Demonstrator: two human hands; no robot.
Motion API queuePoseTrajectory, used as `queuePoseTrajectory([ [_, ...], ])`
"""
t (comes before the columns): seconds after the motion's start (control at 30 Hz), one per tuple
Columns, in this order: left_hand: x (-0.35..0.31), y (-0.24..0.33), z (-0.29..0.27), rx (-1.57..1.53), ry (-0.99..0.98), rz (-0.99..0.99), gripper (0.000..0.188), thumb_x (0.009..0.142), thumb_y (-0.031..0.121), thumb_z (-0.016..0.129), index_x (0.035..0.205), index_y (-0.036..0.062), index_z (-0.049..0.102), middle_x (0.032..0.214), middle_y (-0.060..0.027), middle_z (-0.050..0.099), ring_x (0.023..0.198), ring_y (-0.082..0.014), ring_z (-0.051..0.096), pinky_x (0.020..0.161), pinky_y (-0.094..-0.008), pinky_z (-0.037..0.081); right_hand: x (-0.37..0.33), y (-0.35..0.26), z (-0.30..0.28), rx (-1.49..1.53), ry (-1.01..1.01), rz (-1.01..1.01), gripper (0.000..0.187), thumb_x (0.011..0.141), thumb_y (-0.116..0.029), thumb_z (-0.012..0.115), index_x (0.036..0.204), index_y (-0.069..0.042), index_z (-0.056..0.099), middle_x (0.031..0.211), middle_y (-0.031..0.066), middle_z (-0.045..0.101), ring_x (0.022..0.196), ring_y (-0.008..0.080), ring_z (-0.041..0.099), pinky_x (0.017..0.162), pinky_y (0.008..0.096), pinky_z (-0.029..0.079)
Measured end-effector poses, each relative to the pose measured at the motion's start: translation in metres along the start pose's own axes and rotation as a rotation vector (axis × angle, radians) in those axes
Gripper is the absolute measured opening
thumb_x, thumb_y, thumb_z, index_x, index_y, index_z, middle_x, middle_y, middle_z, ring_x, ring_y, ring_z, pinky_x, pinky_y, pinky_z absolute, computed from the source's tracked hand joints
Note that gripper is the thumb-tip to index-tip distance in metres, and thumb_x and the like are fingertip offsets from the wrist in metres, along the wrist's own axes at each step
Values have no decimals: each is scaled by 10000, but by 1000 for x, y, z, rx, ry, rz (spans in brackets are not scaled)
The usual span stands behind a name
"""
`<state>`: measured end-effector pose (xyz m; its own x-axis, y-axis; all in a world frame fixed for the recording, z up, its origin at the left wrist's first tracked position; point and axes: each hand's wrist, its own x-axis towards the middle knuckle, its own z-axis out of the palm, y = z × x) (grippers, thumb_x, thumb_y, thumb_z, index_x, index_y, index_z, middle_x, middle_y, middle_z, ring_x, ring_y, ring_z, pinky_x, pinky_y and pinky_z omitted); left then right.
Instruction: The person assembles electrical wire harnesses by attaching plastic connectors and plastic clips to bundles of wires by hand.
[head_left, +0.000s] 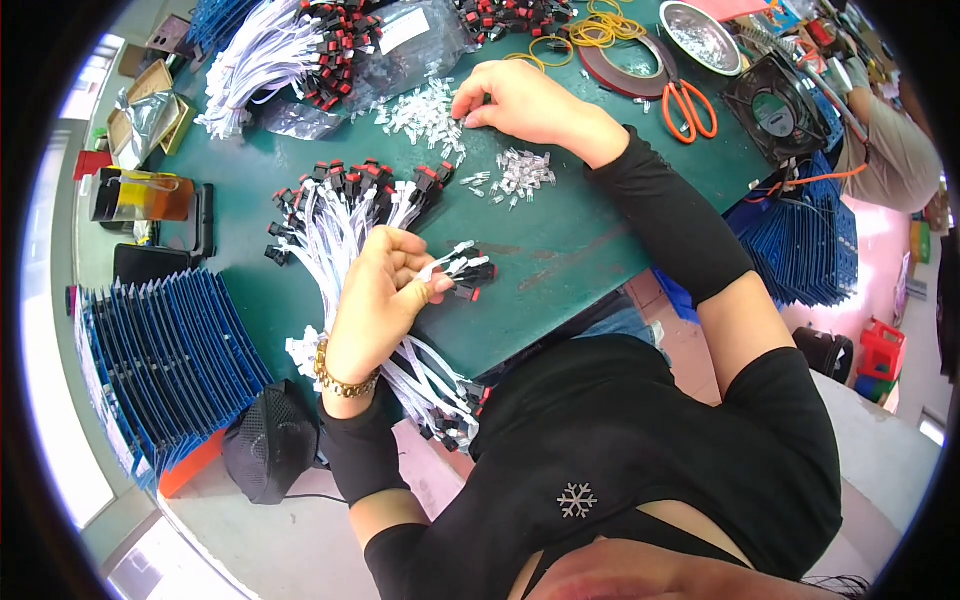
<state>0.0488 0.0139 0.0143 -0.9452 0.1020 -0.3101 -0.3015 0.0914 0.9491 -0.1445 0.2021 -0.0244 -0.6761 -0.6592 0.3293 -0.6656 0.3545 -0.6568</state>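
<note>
My left hand (385,285) is closed round a few white cables, pinching their ends between thumb and fingers. Black-and-red connectors (476,275) stick out past the fingertips. Beneath that hand lies a bundle of white cables (325,235) with black-and-red plugs at its far end. Over the edge of a pile of small whitish plastic pieces (415,112), my right hand (520,103) has thumb and forefinger drawn together. Whatever is between them is too small to make out. Next to it sits a second, smaller pile of clear pieces (525,172).
More white cables (265,60) and a plastic bag (425,45) lie at the back. Orange-handled scissors (690,110), a tape roll (640,65), a metal bowl (700,38) and a fan (775,108) stand far right. Blue panels (170,350) line the left; another person (890,150) is at right.
</note>
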Motion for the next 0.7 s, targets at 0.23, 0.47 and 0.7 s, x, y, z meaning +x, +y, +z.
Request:
queuePoseTrajectory([
  [0.23,2,-1,3,116,119,68,58,831,-3,584,875,-36,603,749,-34,634,640,-82,600,587,-196,466,2,-12,-3,126,-98,251,90,775,-76,646,854,-32,646,796,46,633,668,124,577,622,251,466],
  [0.47,-6,-1,13,300,294,148,134,879,89,556,869,-24,628,694,-43,636,532,-62,548,518,-204,431,-16,-70,12,595,-216,43,104,786,-46,654,879,2,650,836,29,635,764,81,571,674,216,454],
  [0.7,-8,-4,11,263,316,240,102,853,72,580,853,-26,606,706,-69,641,628,-79,574,577,-226,448,-31,-87,19,837,-153,-46,84,812,-34,629,866,31,626,842,68,608,757,120,571,686,238,465],
])
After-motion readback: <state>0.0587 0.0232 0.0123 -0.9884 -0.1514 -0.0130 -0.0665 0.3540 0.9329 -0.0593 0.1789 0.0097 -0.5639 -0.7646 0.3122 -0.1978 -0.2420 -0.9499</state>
